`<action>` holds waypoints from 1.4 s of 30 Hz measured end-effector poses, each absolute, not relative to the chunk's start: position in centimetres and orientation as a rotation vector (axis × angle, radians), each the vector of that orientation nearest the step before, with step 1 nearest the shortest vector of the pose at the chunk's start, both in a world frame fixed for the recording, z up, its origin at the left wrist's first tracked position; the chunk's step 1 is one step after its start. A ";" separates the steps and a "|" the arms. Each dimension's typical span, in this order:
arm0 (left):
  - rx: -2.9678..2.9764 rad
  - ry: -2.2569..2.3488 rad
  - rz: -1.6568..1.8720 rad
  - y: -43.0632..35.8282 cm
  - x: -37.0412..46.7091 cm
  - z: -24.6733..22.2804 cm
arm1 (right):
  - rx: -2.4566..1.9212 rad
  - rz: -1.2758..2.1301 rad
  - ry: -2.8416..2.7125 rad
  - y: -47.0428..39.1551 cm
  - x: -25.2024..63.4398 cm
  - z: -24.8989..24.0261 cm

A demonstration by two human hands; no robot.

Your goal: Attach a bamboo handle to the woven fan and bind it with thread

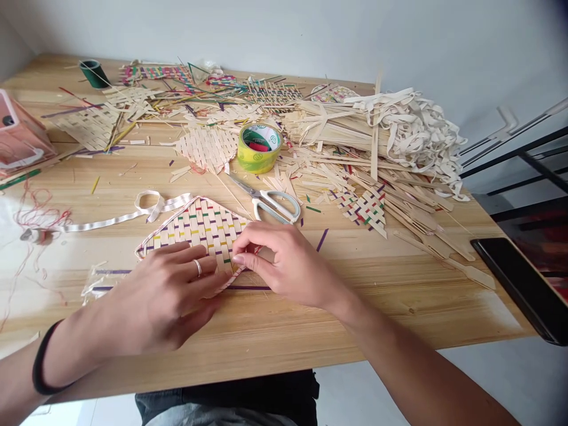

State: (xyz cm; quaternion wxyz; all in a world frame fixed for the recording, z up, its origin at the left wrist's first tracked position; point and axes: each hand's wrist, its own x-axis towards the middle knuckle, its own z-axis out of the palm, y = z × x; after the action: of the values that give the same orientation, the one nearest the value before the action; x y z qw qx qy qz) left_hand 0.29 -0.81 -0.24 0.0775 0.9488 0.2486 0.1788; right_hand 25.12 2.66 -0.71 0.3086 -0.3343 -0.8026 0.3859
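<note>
A woven mat of pale flat strips, with purple, yellow, green and red ones between them, lies on the table with white binding along its edge. My left hand rests over its near side, fingers stretched out and flat. At the mat's right corner, my right hand pinches the edge between thumb and forefinger. White ribbon tape runs left from the mat's upper edge and curls into a loop. Just beyond my right hand lie scissors with pale handles.
A yellow tape roll stands behind the scissors. Loose strips and a heap of white ribbon fill the back right. A phone sits at the right edge. Tangled red thread and a pink box are left.
</note>
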 end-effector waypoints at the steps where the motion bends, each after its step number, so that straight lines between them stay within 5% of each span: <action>1: 2.812 0.744 0.534 -0.7 0.2 -0.1 | -0.880 1.022 -2.115 2.7 25.1 -0.7; 42: 2.214 1.071 0.693 -0.5 1.1 -1.7 | -0.642 0.709 -2.088 1.7 23.4 -2.0</action>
State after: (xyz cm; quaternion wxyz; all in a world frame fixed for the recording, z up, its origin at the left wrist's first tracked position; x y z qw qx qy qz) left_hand 1.13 -0.46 -1.68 0.2890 0.8296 0.4012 0.2595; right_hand 23.38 1.69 -2.02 0.4103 -0.2548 -0.8292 0.2814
